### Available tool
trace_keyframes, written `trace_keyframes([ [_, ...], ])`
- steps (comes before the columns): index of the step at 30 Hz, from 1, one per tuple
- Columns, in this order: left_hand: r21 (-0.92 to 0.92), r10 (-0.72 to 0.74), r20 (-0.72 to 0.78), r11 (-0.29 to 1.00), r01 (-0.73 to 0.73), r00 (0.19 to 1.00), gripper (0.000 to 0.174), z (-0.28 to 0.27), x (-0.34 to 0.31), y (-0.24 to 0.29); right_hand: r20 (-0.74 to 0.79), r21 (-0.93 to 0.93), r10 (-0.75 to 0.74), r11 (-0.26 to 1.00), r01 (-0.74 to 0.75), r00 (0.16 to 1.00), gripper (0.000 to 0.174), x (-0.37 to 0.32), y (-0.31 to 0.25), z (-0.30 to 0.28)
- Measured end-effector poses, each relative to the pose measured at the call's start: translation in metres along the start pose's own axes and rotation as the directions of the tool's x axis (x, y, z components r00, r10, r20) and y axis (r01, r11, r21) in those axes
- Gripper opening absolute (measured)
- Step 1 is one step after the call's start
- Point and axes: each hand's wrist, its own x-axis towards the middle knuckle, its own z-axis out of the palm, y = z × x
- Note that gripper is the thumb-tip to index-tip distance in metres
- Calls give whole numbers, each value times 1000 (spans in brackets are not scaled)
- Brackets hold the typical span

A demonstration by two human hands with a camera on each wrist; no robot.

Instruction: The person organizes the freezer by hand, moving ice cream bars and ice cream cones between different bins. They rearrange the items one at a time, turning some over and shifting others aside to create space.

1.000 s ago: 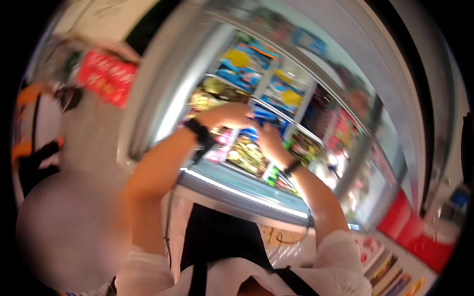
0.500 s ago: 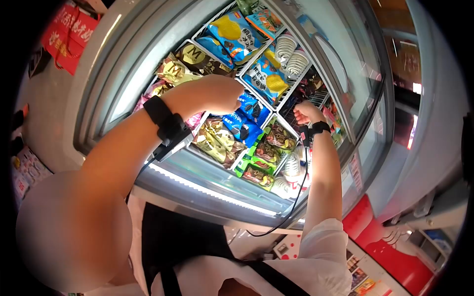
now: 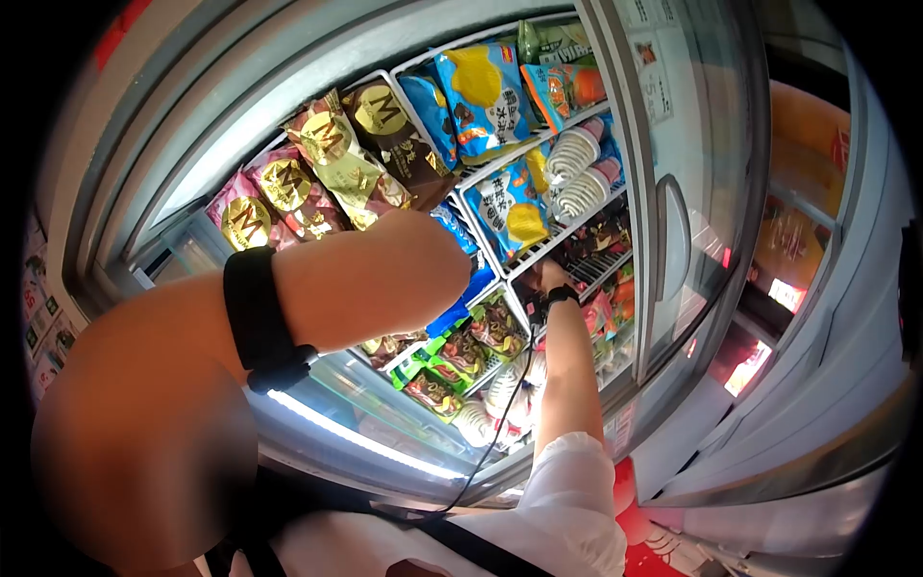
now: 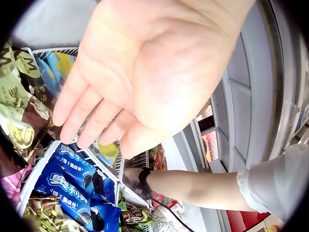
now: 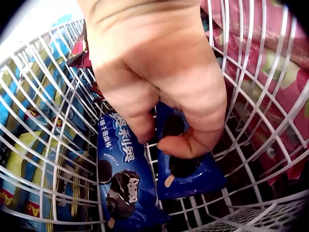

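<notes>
My right hand (image 3: 553,279) reaches down into a white wire basket (image 5: 63,101). In the right wrist view the right hand (image 5: 159,82) has its fingers bent right over a blue wrapped ice cream bar (image 5: 190,181), which lies on the basket floor. A second blue ice cream bar (image 5: 128,188) is beside it, by the thumb; I cannot tell whether either is gripped. My left hand (image 4: 130,87) is held palm toward its camera, fingers extended with nothing in them. Below it more blue ice cream bars (image 4: 65,186) fill another basket, partly hidden by the left forearm in the head view.
Baskets around hold gold-and-brown Magnum packets (image 3: 332,144), pink packets (image 3: 245,207), blue-and-yellow packets (image 3: 486,91), white-swirled cones (image 3: 577,163) and green packets (image 3: 461,351). The freezer's sliding glass lid (image 3: 692,144) stands to the right. A cable (image 3: 495,438) hangs from the right wrist.
Both hands were together over the blue ice cream bars, then parted. The right hand has gone down into the basket to the right. The head view has turned and moved closer.
</notes>
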Motion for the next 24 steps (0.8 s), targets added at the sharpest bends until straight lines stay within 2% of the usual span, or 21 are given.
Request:
trace_keyframes([
  [2,0,-2,0,1000,2,1000,11,4,0,-3,20,7,-23,1000,23,1000,22,8,9,-6],
  [3,-15,-7,-67,1000,6,998,10,8,0,-4,24,136,21,990,-24,999,21,9,9,-7],
  [5,-27,-31,-23,999,30,999,10,15,2,-9,64,32,-72,997,70,995,19,28,16,-11],
  [7,-36,-46,-3,998,46,999,9,13,2,-9,269,165,-33,986,-12,963,27,138,54,-76],
  [8,-43,-54,-2,998,54,999,9,13,3,-8,241,229,-33,973,-24,970,21,122,50,-69],
  [10,-53,-72,2,996,72,997,9,14,4,-9,189,359,-29,933,-42,982,12,45,25,-34],
  [11,-53,-62,-26,997,61,998,9,19,5,-11,199,376,-87,927,6,976,17,24,25,-28],
  [14,-54,-85,12,995,85,996,8,19,5,-10,242,265,-64,964,-3,968,27,25,39,-13],
  [15,-13,-57,-18,998,56,998,9,19,4,-10,363,287,-20,954,-92,932,35,27,40,-1],
  [17,-27,-40,-31,999,39,999,10,20,1,-11,211,229,-24,973,-26,977,30,23,31,-2],
  [18,-38,-29,-39,999,27,999,11,20,0,-10,133,193,-26,981,0,991,28,-9,12,14],
  [20,-42,-32,6,999,32,999,12,22,2,-8,250,330,-50,943,-37,967,28,45,28,-8],
  [21,-42,-33,31,999,34,999,13,23,3,-7,306,397,-69,916,-61,949,29,50,29,-8],
  [24,-43,-40,40,998,41,998,13,24,3,-5,288,366,-10,925,-101,958,29,51,26,-13],
])
